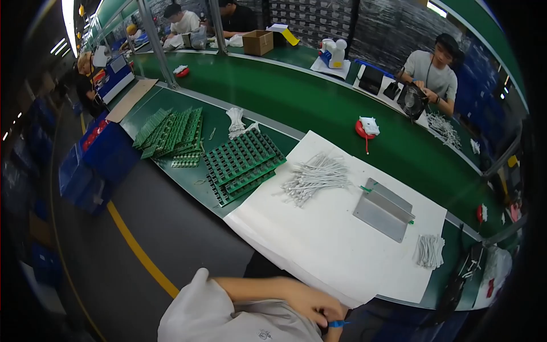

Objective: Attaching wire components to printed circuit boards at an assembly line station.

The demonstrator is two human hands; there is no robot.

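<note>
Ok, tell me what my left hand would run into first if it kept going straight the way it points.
Probably the blue band: the left hand points right and slightly down, and the band shows just past its curled fingers. Depth is unclear, so they may already touch.

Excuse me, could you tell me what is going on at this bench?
The wearer's left hand is in front of the grey shirt, close to a blue band; the right hand cannot be made out clearly. On the white sheet lie loose white cables, a grey metal bracket and a smaller white bundle, with green circuit boards to the left. Across the green strip, a co-worker handles a black round device.
</note>
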